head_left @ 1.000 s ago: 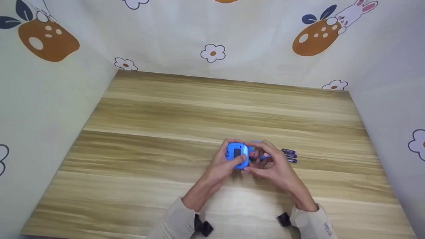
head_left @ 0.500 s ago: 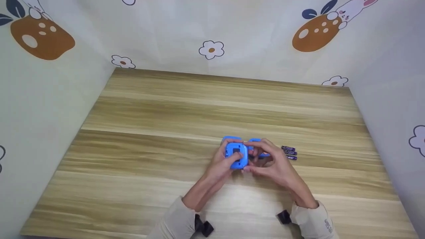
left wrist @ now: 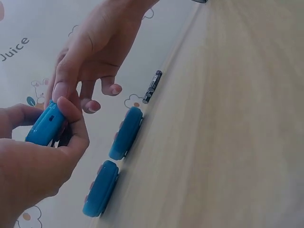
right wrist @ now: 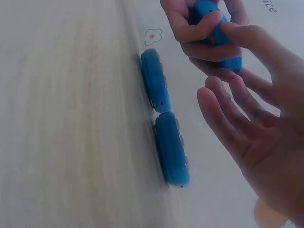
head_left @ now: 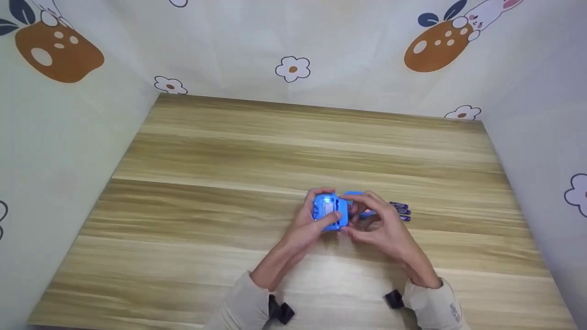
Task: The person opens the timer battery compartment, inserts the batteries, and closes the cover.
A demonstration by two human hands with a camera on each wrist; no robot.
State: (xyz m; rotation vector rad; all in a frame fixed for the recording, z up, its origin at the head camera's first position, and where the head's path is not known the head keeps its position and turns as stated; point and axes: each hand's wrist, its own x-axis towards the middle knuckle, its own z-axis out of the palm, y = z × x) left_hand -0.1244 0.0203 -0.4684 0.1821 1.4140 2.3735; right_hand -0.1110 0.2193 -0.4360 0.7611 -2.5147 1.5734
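Observation:
A small blue device [head_left: 327,203] with rounded corners is held between both hands above the table. My left hand [head_left: 306,222] grips its left side, with the thumb across its upper face. Thumb and forefinger of my right hand [head_left: 383,224] pinch its right edge, while the other fingers hang loose, as the right wrist view shows. A dark slit runs across the face beside a pale rectangle. In the left wrist view the device [left wrist: 46,127] shows a small dark hole in its side.
Two similar blue devices with reddish buttons, one nearer [left wrist: 101,189] and one farther [left wrist: 126,133], rest on the wood-grain table [head_left: 229,151]. Small dark batteries [head_left: 400,208] lie beside the right hand. A patterned cloth [head_left: 229,50] stands behind the table.
The device has tilted in the hands. Its dark rectangle has given way to a pale one, and a dark slit now shows near its right side. Both hands stay nearly in place.

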